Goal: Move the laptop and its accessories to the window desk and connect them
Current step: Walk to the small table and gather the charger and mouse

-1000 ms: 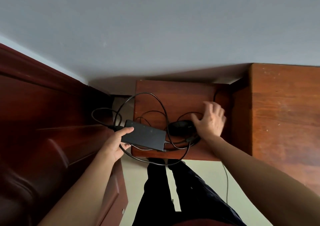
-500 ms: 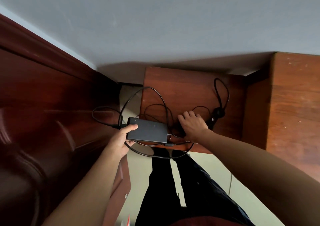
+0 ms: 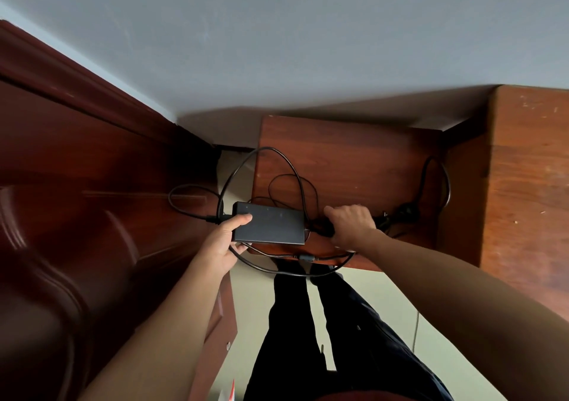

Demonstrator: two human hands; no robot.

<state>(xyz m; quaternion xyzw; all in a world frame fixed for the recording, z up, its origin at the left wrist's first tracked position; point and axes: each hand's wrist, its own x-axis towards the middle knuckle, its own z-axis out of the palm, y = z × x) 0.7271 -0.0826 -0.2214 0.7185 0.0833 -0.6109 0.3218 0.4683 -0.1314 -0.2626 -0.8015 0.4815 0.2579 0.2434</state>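
My left hand [image 3: 220, 248] grips the left end of a black laptop power adapter [image 3: 271, 223] and holds it just above the left front corner of a small wooden table [image 3: 354, 160]. Its black cables [image 3: 278, 154] loop over the table top and hang past the front edge. My right hand [image 3: 351, 225] curls over a black rounded object, seemingly a mouse [image 3: 323, 231], on the table just right of the adapter; most of it is hidden under my fingers. A black plug [image 3: 400, 214] with its looped cord lies at the table's right side. No laptop is in view.
A taller wooden cabinet [image 3: 529, 185] stands right of the table. Dark wooden panelling [image 3: 77, 185] fills the left. A grey wall [image 3: 277, 46] is behind. My legs in dark trousers [image 3: 308, 339] stand on a pale floor below.
My right hand came back from the table's rear right and closed over the black rounded object. The left hand kept hold of the adapter. The plug and cord at the right are now uncovered.
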